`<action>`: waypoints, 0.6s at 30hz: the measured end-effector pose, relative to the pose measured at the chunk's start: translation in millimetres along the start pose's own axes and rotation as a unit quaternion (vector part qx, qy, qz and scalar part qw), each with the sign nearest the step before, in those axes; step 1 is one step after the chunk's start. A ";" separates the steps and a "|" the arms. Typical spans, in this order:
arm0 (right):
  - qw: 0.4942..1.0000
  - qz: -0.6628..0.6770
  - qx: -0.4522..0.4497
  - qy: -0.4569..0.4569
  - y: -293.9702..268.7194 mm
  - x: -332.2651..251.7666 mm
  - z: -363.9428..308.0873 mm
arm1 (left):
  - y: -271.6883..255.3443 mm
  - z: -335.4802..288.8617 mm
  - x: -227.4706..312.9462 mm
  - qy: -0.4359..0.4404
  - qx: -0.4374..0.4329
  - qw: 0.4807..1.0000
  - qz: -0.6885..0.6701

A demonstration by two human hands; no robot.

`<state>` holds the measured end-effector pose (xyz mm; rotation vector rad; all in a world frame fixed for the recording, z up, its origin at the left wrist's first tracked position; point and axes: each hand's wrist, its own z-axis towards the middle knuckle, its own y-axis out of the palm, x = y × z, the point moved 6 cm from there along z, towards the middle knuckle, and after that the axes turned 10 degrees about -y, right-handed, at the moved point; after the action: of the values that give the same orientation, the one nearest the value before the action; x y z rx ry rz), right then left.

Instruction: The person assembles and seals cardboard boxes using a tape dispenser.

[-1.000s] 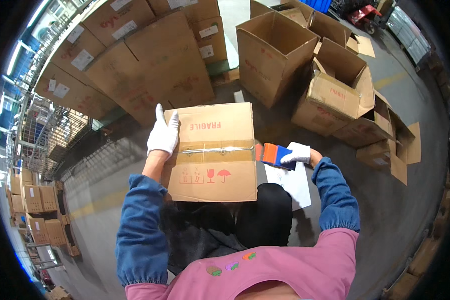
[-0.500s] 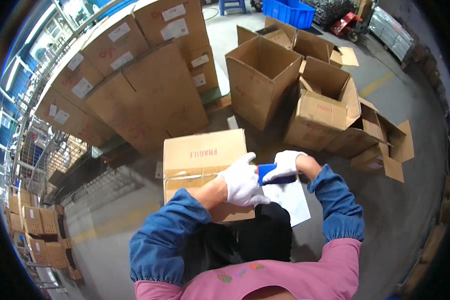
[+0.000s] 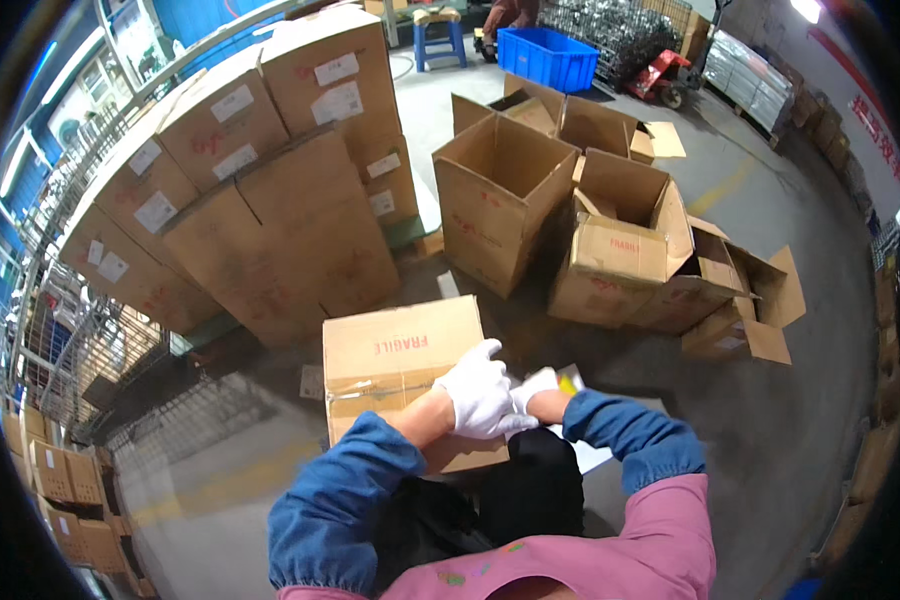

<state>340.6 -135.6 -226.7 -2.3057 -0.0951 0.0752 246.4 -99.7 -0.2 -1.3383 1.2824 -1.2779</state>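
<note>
A closed cardboard box (image 3: 400,335) with red lettering and taped seams stands before me, by my black-trousered knees. My left hand (image 3: 478,395), in a white glove, lies over its right side, thumb and fingers apart. Close beside it, my white-gloved right hand (image 3: 538,388) is closed, palm turned away. Something yellow (image 3: 570,384) shows just past that hand, blurred; the rest of what it holds is hidden. A white sheet of paper (image 3: 592,458) lies below my right forearm, largely covered by my sleeve.
Several open cardboard boxes (image 3: 490,215) crowd the floor ahead and to the right. Tall stacked cartons (image 3: 280,230) and a wire cage (image 3: 120,350) stand on the left. Farther back are a blue crate (image 3: 547,62), a blue stool (image 3: 438,42) and a red pallet jack (image 3: 660,75).
My right hand has turned and drawn in against my left; the blue object it held no longer shows, and something yellow does. The view has tilted up slightly.
</note>
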 end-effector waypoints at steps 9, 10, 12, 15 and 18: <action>0.860 0.374 0.271 0.216 -64.3 23.1 -66.0 | 8.6 -8.6 -7.5 -0.025 -0.057 0.998 -0.027; 0.828 0.399 0.328 0.219 -69.1 26.5 -69.0 | -6.9 -11.0 -7.8 -0.005 0.070 0.997 -0.042; 0.753 0.438 0.434 0.231 -94.2 20.3 -82.9 | -36.8 -30.0 -17.6 -0.025 0.210 0.976 -0.055; 0.673 0.400 0.577 0.233 -101.8 27.7 -95.8 | -85.7 -86.7 -63.9 -0.220 0.245 0.940 -0.090; 0.607 0.407 0.642 0.230 -112.4 17.0 -107.5 | -42.9 -169.8 -120.8 -0.395 0.389 0.826 -0.102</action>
<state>361.7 -137.8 -71.7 -0.6730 0.9793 -0.0071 89.1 35.5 47.1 -1.1753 0.0010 -1.0083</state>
